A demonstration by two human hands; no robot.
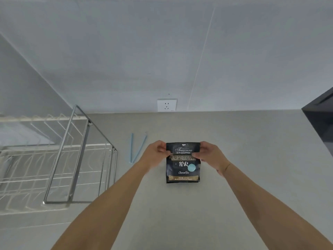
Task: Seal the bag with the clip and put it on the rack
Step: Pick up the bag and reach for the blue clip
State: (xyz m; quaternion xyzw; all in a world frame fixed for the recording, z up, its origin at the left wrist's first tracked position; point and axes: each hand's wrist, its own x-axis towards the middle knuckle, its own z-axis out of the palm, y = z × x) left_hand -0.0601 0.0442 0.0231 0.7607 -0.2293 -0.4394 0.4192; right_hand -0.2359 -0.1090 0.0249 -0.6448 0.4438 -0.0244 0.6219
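A black coffee bag [182,170] with gold lettering and a pale blue round sticker stands upright on the grey counter [234,159]. My left hand [155,153] pinches its upper left corner and my right hand [209,154] pinches its upper right corner. A pale blue sealing clip [137,147], spread into a V of two thin bars, lies on the counter just left of my left hand, untouched. The metal wire rack [75,156] stands at the left edge of the counter.
A white wall socket [166,105] sits on the wall behind the counter. A dark appliance or cabinet [320,120] fills the right edge. Bare counter lies in front of the bag and to its right.
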